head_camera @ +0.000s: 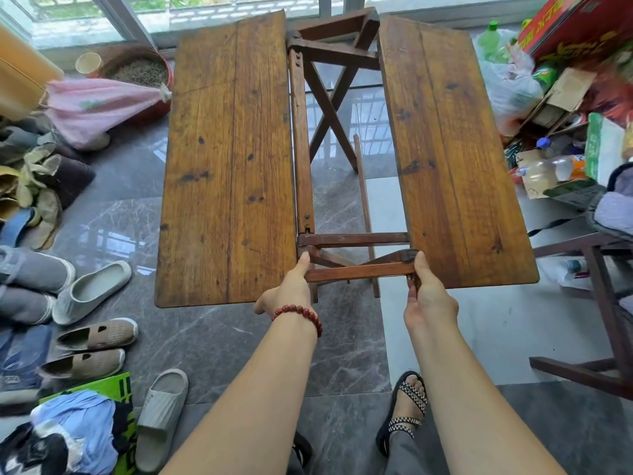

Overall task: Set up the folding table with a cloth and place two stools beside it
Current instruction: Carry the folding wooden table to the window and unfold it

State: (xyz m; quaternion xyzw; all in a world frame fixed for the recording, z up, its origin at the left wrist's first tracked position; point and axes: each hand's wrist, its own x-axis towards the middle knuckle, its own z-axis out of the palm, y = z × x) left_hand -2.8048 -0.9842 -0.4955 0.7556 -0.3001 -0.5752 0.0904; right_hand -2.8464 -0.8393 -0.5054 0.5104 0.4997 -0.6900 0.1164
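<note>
Left hand (286, 293) and right hand (430, 298) grip the crossbar (359, 271) of the folding table (226, 166), fingers hidden.

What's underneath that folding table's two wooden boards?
Through the gap between the left board and right board show the frame's crossed legs, a near rail gripped by the left hand and right hand, and grey floor. Whatever lies directly beneath each board is covered.
</note>
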